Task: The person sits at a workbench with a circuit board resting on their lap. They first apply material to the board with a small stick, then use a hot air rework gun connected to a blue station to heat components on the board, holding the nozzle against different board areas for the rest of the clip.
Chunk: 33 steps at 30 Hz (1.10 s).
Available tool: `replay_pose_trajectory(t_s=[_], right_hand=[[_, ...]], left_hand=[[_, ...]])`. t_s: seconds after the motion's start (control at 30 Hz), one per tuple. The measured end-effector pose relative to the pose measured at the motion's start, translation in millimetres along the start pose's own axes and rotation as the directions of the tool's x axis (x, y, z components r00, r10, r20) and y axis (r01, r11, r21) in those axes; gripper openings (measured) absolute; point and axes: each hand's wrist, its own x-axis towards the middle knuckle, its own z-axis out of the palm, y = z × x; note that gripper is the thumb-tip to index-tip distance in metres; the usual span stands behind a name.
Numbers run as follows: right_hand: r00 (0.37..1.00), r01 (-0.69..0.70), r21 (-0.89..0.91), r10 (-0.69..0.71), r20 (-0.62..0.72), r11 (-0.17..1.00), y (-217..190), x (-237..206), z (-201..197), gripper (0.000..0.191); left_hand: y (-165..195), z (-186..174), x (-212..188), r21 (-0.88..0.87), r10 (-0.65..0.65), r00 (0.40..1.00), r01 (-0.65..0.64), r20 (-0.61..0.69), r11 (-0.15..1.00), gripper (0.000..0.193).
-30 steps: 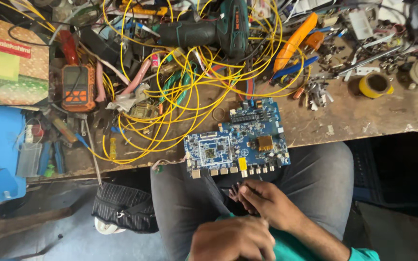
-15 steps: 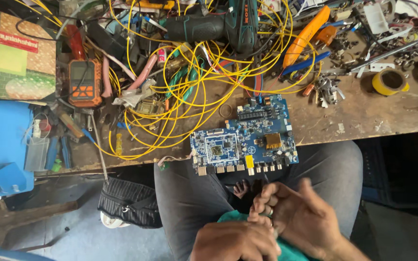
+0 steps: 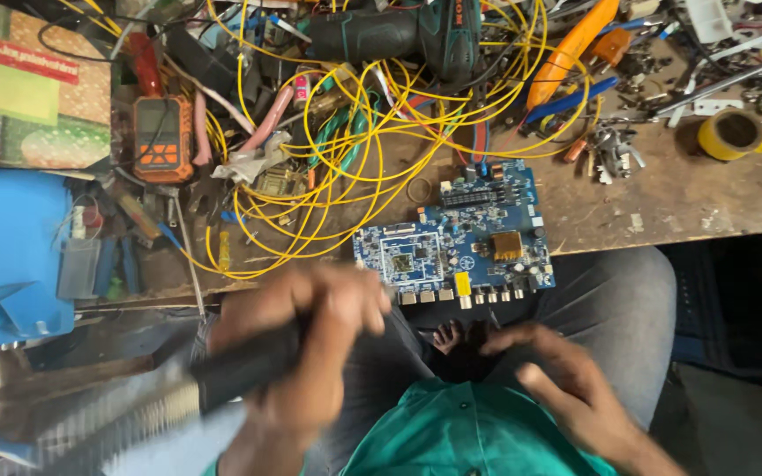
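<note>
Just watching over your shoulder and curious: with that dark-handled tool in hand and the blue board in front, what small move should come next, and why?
Probably bring the dark-handled tool forward to the blue circuit board. The left hand grips the tool, blurred, short of the board, which overhangs the workbench edge above the lap. The right hand sits low and looks empty, so it could steady the board first.

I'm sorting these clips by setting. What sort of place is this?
Probably an electronics repair bench: a blue circuit board sits at the edge of a worn wooden workbench, beside tangled yellow wires, an orange multimeter and a green power drill.
</note>
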Motion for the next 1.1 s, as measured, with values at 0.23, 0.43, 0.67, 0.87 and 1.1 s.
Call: replay_pose_trajectory(t_s=[0.23,0.43,0.67,0.87,1.1], right_hand=[[0.886,-0.025,-0.757,-0.336,-0.319,0.653,67,6,-45,0.026],[0.873,-0.079,-0.886,-0.397,-0.283,0.457,87,12,-45,0.019],[0.884,-0.07,-0.898,-0.39,-0.258,0.434,80,23,-44,0.02],[0.886,-0.088,-0.902,-0.381,-0.264,0.422,85,25,-44,0.022],[0.887,-0.103,-0.903,-0.372,-0.273,0.418,86,25,-44,0.02]], left_hand=[[-79,1,12,-0.022,0.021,1.0,-0.02,0.024,1.0,0.031],[-76,20,24,0.074,0.005,0.998,-0.01,0.061,0.997,0.035],[-79,16,33,0.216,0.084,0.991,-0.105,0.103,0.971,0.033],[-77,15,35,0.232,0.037,0.992,-0.064,0.117,0.971,0.034],[-81,19,35,0.211,0.043,0.991,-0.07,0.127,0.975,0.033]])
